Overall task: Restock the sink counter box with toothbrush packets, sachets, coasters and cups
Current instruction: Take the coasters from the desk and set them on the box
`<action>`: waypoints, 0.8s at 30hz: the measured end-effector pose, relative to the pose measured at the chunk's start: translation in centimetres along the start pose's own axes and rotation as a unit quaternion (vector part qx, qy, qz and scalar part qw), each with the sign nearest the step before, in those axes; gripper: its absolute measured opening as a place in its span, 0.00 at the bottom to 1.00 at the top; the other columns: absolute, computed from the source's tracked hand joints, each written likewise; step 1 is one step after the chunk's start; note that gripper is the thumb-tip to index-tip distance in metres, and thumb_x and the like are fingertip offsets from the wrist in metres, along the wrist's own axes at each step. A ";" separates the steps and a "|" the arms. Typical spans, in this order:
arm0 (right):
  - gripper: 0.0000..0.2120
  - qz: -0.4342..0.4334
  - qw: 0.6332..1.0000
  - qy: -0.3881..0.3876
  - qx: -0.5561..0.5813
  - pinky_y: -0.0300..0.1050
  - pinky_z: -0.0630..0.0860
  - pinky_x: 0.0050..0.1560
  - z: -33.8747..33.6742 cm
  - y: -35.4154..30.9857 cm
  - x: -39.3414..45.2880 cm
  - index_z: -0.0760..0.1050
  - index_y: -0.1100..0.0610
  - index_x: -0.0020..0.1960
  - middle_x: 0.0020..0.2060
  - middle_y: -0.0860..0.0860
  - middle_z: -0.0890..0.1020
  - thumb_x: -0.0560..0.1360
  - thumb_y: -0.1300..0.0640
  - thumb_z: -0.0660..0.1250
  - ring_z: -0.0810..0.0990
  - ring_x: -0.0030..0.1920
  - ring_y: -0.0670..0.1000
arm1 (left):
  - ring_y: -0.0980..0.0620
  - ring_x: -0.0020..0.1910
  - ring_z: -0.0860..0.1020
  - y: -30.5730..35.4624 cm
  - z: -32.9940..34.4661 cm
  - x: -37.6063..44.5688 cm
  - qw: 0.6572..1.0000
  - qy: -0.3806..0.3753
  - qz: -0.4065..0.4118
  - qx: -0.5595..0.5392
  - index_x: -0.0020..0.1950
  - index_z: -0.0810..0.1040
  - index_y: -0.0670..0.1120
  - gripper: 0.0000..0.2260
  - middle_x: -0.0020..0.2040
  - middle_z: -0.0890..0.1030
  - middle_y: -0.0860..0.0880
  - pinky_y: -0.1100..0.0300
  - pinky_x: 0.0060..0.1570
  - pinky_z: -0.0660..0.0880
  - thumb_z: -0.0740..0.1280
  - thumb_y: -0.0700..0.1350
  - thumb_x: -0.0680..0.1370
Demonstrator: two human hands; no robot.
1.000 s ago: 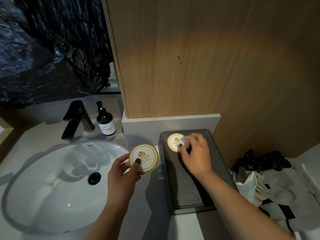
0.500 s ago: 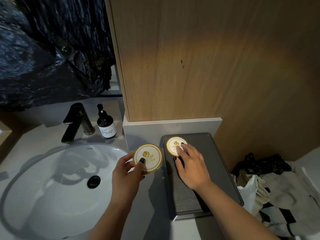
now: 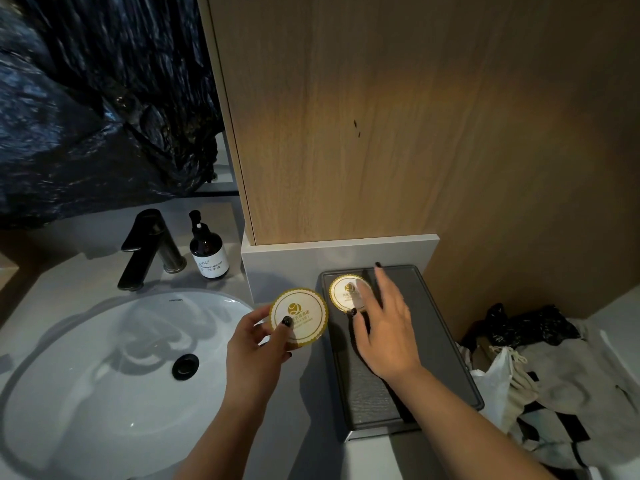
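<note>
the coaster in your left hand (image 3: 256, 344) is the thing to think about here. that round gold-edged coaster (image 3: 299, 317) looks like thin card or paperboard, so figure it's near weightless, stiff enough to hold flat but easy to crease if you squeeze the face. you've got it pinched at its lower left edge, thumb on the printed side and fingers behind, held up over the counter between the sink and the tray. that's the right spot imo, keep to the rim and let it hang off the pinch.

the second coaster (image 3: 348, 293) already lies flat in the far left corner of the dark tray (image 3: 446, 341). your right hand (image 3: 388, 330) is over the tray with fingers spread and straight, gripping nothing, and its thumb tip sits right at that coaster's near edge (can't tell if it's actually touching or just hovering).

flat card on a smooth tray floor will probably skate if you nudge it, so lay the next one straight down rather than sliding it in.

further out: white sink basin (image 3: 104, 375), black faucet (image 3: 145, 247), brown pump bottle (image 3: 207, 252), and a pile of cloth and bags (image 3: 554, 375) right of the tray.
</note>
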State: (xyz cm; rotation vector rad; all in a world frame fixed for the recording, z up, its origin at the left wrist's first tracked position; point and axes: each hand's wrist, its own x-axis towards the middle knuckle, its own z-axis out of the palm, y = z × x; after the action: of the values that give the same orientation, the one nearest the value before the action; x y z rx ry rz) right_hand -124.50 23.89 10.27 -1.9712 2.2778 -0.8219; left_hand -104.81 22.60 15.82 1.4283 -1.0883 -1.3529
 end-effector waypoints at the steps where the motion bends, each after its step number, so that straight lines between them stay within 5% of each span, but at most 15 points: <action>1: 0.22 0.009 0.999 0.034 0.017 0.50 0.56 0.72 -0.1 -0.1 -0.1 0.66 0.54 0.71 0.76 0.55 0.58 0.77 0.57 0.62 0.55 0.75 0.54 | 0.51 0.45 0.82 0.0 0.0 0.0 1.000 0.000 0.000 0.001 0.55 0.73 0.54 0.10 0.48 0.82 0.49 0.64 0.35 0.76 0.68 0.42 0.77; 6: 0.11 0.136 0.960 0.108 0.218 0.44 0.66 0.66 -1.4 -0.8 -0.6 0.76 0.56 0.59 0.62 0.48 0.71 0.77 0.63 0.64 0.68 0.66 0.49 | 0.50 0.46 0.82 0.3 0.7 0.2 1.000 -0.014 0.005 0.012 0.58 0.75 0.50 0.11 0.47 0.83 0.47 0.63 0.37 0.76 0.69 0.43 0.77; 11: 0.08 0.272 0.820 0.034 0.502 0.44 0.75 0.43 -3.6 -2.2 -2.0 0.80 0.63 0.44 0.37 0.52 0.82 0.78 0.61 0.64 0.79 0.41 0.47 | 0.54 0.42 0.82 0.5 3.1 0.5 0.998 -0.038 0.019 0.035 0.57 0.76 0.51 0.11 0.37 0.85 0.50 0.62 0.38 0.74 0.70 0.41 0.76; 17: 0.04 0.348 0.770 0.028 0.534 0.37 0.74 0.29 -4.6 -0.6 -3.1 0.80 0.65 0.45 0.31 0.57 0.81 0.75 0.68 0.66 0.78 0.31 0.48 | 0.52 0.36 0.81 -1.1 7.6 0.8 0.993 -0.083 0.025 0.077 0.54 0.77 0.48 0.09 0.38 0.85 0.44 0.58 0.38 0.76 0.70 0.40 0.76; 24: 0.04 0.425 0.745 0.113 0.501 0.38 0.77 0.26 -5.9 3.8 -3.0 0.77 0.64 0.43 0.31 0.59 0.78 0.75 0.68 0.65 0.78 0.24 0.47 | 0.56 0.42 0.80 -3.2 10.6 1.0 0.964 -0.069 0.153 0.206 0.56 0.77 0.49 0.10 0.42 0.82 0.55 0.63 0.43 0.74 0.66 0.38 0.77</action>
State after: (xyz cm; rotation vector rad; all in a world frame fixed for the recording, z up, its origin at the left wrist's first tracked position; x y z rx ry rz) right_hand -129.40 29.15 12.91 -0.3262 1.7617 -1.6267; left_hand -115.29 22.22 12.10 1.3916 -1.6836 -1.0533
